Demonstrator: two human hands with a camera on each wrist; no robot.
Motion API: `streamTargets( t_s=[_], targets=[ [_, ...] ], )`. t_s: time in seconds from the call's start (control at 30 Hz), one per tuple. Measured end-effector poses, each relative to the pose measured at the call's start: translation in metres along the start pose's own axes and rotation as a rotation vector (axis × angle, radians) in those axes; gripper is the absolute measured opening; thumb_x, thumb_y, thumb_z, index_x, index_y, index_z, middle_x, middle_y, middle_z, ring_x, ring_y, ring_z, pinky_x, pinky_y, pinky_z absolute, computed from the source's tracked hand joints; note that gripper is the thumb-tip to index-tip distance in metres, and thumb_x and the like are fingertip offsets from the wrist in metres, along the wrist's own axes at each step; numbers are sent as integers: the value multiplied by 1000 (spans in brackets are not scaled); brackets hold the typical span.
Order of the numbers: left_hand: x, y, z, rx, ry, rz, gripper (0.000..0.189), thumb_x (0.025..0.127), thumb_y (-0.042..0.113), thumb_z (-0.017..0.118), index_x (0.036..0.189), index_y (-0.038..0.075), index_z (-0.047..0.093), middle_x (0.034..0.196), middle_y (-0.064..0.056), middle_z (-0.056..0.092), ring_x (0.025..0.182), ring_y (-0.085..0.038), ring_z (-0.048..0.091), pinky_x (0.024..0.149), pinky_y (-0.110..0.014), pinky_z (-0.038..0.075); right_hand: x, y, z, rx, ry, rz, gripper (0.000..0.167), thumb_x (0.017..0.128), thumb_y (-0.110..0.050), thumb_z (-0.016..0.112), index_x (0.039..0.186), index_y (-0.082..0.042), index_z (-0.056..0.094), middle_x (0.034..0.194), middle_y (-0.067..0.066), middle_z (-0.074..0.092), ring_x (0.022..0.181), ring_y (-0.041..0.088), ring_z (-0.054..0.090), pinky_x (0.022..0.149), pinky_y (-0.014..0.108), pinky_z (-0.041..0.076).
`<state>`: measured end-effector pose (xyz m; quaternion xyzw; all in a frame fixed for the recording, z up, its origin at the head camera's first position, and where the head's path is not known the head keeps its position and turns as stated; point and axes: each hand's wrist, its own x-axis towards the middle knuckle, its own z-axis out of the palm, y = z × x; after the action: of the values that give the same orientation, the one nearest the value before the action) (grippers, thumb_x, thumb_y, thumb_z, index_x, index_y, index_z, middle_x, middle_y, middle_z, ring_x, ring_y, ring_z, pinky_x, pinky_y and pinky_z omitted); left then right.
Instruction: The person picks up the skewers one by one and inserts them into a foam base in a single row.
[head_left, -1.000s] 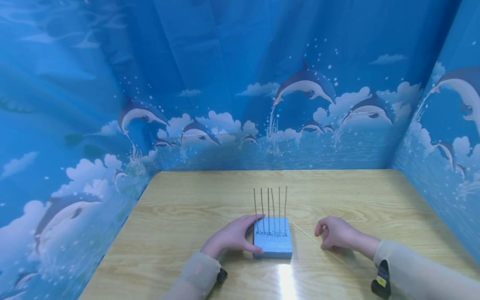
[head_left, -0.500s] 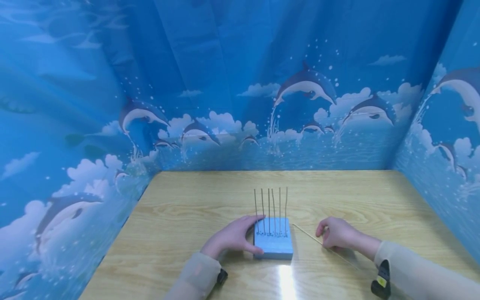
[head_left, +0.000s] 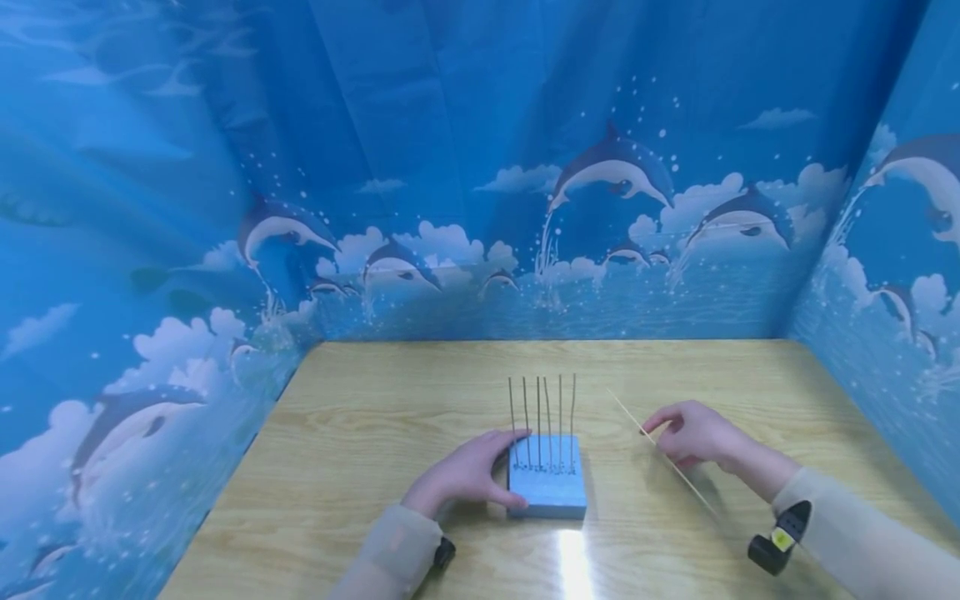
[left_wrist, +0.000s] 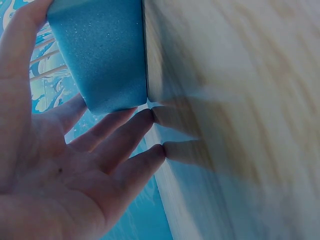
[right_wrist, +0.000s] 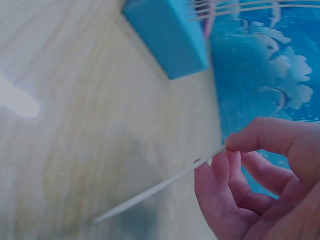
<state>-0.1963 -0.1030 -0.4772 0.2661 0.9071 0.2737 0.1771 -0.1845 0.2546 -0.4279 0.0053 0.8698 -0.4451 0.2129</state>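
Note:
A blue foam-like block (head_left: 551,493) sits on the table with several thin sticks (head_left: 537,408) standing upright in a row, small dark holes around their bases. My left hand (head_left: 467,472) holds the block's left side, thumb at the front corner and index finger at the back. In the left wrist view the other fingers (left_wrist: 132,132) spread out near the tabletop. To the right of the block, my right hand (head_left: 697,435) pinches a thin pale skewer (right_wrist: 150,192) between thumb and fingertips. The skewer slants, its upper end pointing toward the back left.
The wood-grain table (head_left: 390,383) is enclosed by blue curtains (head_left: 420,167) printed with dolphins and clouds. A bright light reflection (head_left: 573,562) lies on the tabletop before the block. Black wrist cameras (head_left: 780,540) are strapped at both cuffs.
My right hand has moved up and to the right with the skewer, whose far end has swung away from the block toward the back. The left hand and block stay put.

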Motion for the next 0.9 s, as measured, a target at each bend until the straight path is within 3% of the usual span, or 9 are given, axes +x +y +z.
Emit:
streamTargets(
  t_s=[0.37, 0.6, 0.9],
  targets=[
    [-1, 2, -1, 6, 6, 8, 109, 64, 56, 86, 155, 27, 32, 156, -1, 41, 143, -24, 40, 119, -51, 32, -11, -11, -14, 132, 31, -124, 42, 89, -2, 60, 128, 11, 52, 95, 10, 64, 82, 20, 65, 75, 41, 63],
    [-2, 4, -2, 11, 5, 9, 109, 64, 57, 86, 155, 27, 32, 156, 0, 41, 143, -24, 39, 119, -50, 33, -16, -24, -13, 219, 73, -176, 41, 90, -2, 63, 127, 11, 51, 92, 4, 66, 83, 12, 66, 79, 39, 63],
    [-2, 3, -1, 6, 1, 12, 108, 65, 58, 85, 154, 28, 33, 156, 1, 42, 143, -23, 40, 119, -49, 33, -27, -45, -6, 353, 177, -284, 29, 90, 2, 65, 116, 6, 57, 88, -6, 67, 83, 11, 68, 77, 31, 63]
  ],
)
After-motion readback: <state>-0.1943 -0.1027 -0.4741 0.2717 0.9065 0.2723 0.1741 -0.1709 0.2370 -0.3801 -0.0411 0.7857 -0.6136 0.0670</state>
